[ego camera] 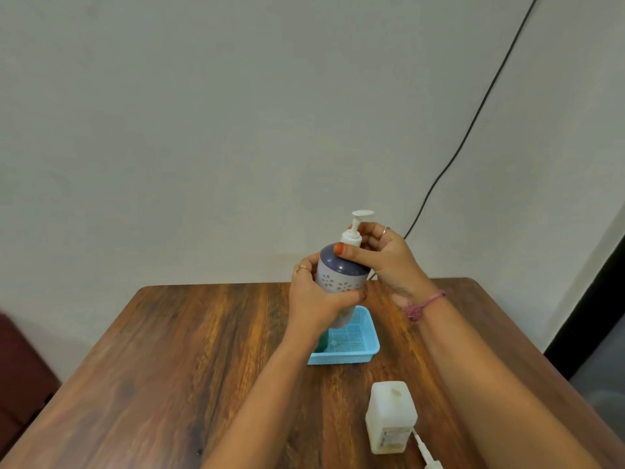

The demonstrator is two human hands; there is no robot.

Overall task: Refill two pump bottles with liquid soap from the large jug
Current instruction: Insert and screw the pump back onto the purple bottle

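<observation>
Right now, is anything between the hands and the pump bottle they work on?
Nothing visible. The left hand grips the body of the pump bottle, and the right hand pinches its white pump collar, above the blue basket.

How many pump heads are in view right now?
2. A white pump head sits on the grey floral bottle held in both hands; another white pump lies on the wooden table beside the translucent square bottle. Others may be hidden.
</observation>
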